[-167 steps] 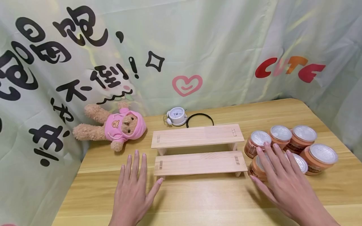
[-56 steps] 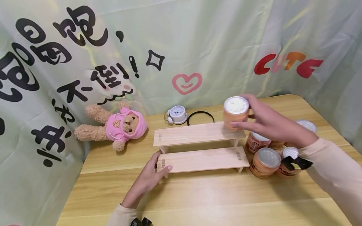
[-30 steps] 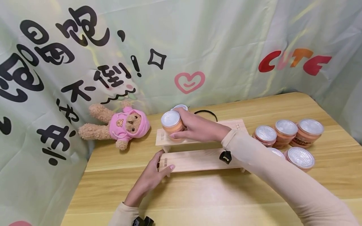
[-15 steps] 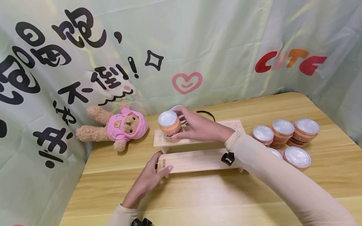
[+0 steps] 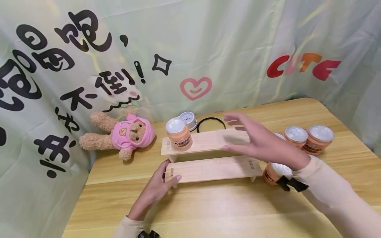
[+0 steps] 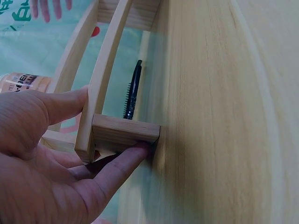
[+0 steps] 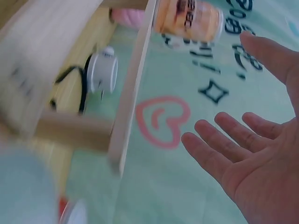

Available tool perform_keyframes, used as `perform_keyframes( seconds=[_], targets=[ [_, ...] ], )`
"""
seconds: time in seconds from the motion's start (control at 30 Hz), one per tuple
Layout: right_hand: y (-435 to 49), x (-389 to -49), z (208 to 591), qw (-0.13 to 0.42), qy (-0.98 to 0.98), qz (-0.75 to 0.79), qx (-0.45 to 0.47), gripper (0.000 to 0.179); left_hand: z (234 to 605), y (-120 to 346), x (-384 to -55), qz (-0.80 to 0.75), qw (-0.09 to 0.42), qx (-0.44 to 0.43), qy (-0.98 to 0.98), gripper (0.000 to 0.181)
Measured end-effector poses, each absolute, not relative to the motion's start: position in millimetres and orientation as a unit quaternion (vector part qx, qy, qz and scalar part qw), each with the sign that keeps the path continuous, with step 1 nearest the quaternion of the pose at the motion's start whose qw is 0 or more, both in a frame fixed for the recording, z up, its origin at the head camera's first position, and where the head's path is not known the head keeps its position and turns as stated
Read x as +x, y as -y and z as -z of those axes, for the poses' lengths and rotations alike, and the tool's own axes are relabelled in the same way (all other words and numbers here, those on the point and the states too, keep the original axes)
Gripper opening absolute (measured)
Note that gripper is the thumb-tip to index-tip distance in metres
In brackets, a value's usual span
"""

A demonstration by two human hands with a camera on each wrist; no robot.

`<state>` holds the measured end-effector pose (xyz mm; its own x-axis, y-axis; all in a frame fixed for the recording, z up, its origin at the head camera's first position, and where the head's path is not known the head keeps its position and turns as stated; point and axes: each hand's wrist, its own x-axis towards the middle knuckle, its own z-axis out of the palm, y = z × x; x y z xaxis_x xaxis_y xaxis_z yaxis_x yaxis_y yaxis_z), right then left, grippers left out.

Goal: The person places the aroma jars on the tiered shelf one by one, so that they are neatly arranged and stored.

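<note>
A two-tier wooden shelf (image 5: 212, 170) stands on the table. My left hand (image 5: 157, 185) grips the left end of its lower tier, thumb on top and fingers by the leg, as the left wrist view shows. One orange jar (image 5: 181, 138) with a clear ribbed lid and dark lettering stands upright on the left end of the upper tier. My right hand (image 5: 263, 140) hangs over the upper tier's right end, fingers spread and holding nothing. In the right wrist view the jar (image 7: 189, 19) is well apart from that hand.
More orange jars (image 5: 321, 138) stand on the table (image 5: 214, 211) right of the shelf, some partly hidden by my right arm. Behind the shelf are a white alarm clock (image 5: 188, 119) and a black toothed headband (image 5: 211, 119). A teddy bear (image 5: 126, 132) in a pink hoodie lies left.
My right hand took a jar from the right-hand group, carried it left onto the upper tier, let go and moved back right. My left hand has come to grip the shelf's lower tier.
</note>
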<state>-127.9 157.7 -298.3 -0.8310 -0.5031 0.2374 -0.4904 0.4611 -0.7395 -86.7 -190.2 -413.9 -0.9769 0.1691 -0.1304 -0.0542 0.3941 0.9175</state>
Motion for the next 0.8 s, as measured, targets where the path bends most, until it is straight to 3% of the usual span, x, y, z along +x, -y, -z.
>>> perform_keyframes(
  seconds=[0.33, 0.53, 0.8],
  targets=[
    [-237, -95, 328, -0.151, -0.863, 0.416, -0.242, 0.09, 416, 191, -87, -0.544, 0.101, 0.034, -0.833, 0.071],
    [-273, -79, 358, -0.143, -0.874, 0.435, -0.161, 0.087, 414, 191, -87, -0.542, 0.102, 0.034, -0.834, 0.071],
    [-302, -63, 395, -0.149, -0.871, 0.443, -0.155, 0.096, 414, 191, -86, -0.538, 0.101, 0.033, -0.837, 0.072]
  ],
)
